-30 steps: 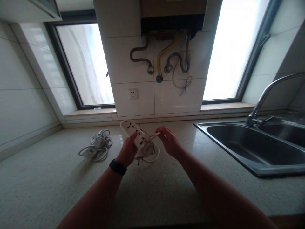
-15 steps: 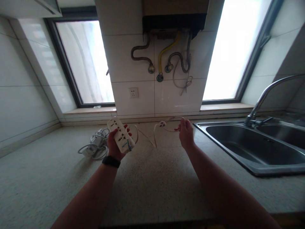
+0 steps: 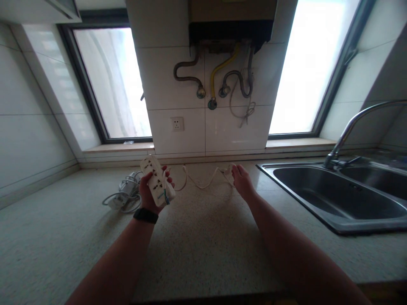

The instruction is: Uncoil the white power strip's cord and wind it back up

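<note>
- My left hand [image 3: 152, 192] has its grip wrapped around a white power strip [image 3: 157, 180], fingers curled over the near end, strip tilted up and held just above the tabletop [image 3: 197, 241].
- My right hand [image 3: 243, 183] pinches the far end of the strip's white cord [image 3: 199, 182]; the plug [image 3: 228, 171] seems to sit at my fingertips, but it is small and blurred, so I cannot tell how firm that pinch is.
- The cord sags in a loose arc between both hands, low over the tabletop.
- Risk: that pinch is thin. If the cord pulls taut, the plug could slip out and drop.
- Risk: the sink [image 3: 337, 199] lies just right of my right hand. A loose plug swinging that way could land in the basin, and wet prongs would be trouble.
- Risk: a second coiled strip and cable [image 3: 124, 195] lies just left of my left hand. The sagging cord could snag in that bundle and drag it along.
- Risk: my left grip covers only one end of the strip, so a sharp tug from the right could twist it out of my palm.
- Wall outlet [image 3: 177, 124] sits on the tiles beyond, well apart from both hands.
</note>
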The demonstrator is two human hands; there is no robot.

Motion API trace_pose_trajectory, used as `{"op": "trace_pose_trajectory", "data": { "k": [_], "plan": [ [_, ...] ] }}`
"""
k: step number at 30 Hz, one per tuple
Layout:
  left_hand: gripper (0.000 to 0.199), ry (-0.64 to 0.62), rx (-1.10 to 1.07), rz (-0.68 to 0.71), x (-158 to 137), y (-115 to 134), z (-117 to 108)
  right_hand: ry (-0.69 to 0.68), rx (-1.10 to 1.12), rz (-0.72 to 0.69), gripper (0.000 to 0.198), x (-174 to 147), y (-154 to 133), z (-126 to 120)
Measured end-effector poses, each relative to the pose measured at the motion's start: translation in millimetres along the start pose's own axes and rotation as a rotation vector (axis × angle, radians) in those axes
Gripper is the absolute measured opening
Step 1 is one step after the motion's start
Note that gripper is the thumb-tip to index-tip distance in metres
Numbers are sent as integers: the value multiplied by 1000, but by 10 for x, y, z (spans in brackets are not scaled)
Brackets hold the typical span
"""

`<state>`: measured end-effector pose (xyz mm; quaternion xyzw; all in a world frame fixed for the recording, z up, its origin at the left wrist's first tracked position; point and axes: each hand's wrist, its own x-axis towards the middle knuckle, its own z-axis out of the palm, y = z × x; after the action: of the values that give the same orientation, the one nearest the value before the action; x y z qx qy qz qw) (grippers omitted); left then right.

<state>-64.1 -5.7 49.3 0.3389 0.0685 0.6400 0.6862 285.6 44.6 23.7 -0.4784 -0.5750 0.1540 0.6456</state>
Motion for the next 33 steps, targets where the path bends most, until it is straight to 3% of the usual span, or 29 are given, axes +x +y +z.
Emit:
{"op": "trace_pose_trajectory", "data": {
  "k": [3, 7, 11, 14, 17, 19, 21, 24, 27, 30, 33],
  "plan": [
    [53, -64, -17, 3, -6, 5, -1, -78, -140, -45, 51, -33, -12, -10],
    [51, -132, -27, -51, -34, 6, 68, -343, -441, -102, 42, -135, -73, 9],
    [52, -180, 20, -157, -61, -20, 118, -509, -635, -272, 33, -224, -179, 70],
    [55, -264, 109, -181, -65, -53, 130, -447, -663, -302, 38, -227, -241, 102],
    [58, -280, 218, -224, -83, -88, 176, -217, -634, -308, 33, -208, -288, 107],
    [60, -255, 278, -293, -111, -121, 225, -127, -610, -397, 27, -227, -349, 113],
    [63, -219, 333, -388, -146, -172, 271, -166, -576, -520, 31, -295, -449, 143],
    [66, -183, 399, -510, -194, -278, 305, -343, -530, -671, 51, -476, -632, 252],
    [71, -186, 475, -497, -217, -375, 297, -517, -525, -780, 47, -659, -749, 393],
    [69, -195, 510, -459, -218, -414, 277, -601, -480, -754, 34, -737, -754, 475],
    [66, -174, 473, -486, -203, -389, 281, -576, -518, -736, 34, -696, -703, 449]
  ]
}}
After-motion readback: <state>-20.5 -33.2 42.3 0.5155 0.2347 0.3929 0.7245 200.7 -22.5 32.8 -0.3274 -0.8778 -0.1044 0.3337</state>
